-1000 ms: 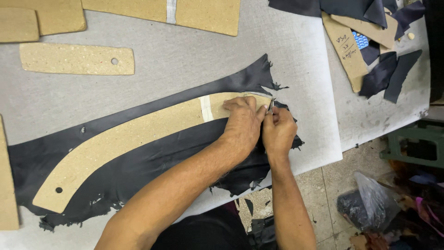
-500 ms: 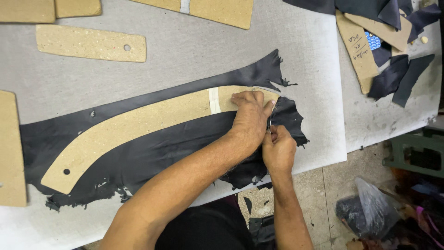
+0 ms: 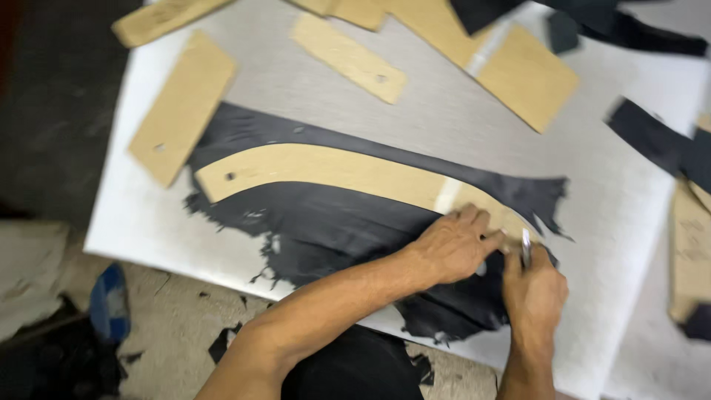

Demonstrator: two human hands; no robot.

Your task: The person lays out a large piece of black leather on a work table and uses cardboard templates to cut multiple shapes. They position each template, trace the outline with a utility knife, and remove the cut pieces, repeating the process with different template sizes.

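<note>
Nearest the camera, the right hand [image 3: 535, 290] was closed around a small knife [image 3: 526, 247] with a pale blade, its tip at the lower edge of the curved cardboard pattern [image 3: 348, 172], at that pattern's right end. Just beside it, nearly touching, the left hand [image 3: 453, 244] lay flat with fingers spread, pressing the same end of the pattern down onto the black leather [image 3: 333, 230]. Half a second earlier the two hands sat in much the same pairing at that end, so the grip and the press had stayed; what differed most was the view, which had swung so that the white table [image 3: 615, 222] now ran at a slant and its near-left corner and the floor [image 3: 178, 311] came into sight. The leather lay spread across the middle of the table beneath the pattern, its lower edge ragged, with a strip of pale tape [image 3: 448, 196] crossing the pattern near the left hand. Farther off, a rectangular cardboard piece [image 3: 184, 107] with a hole rested at the leather's left end, a narrow strip of card [image 3: 348, 58] lay beyond it, and a large taped card [image 3: 511, 63] lay at the far edge. Black scraps [image 3: 652, 141] lay on the right. The frame was somewhat blurred.
</note>
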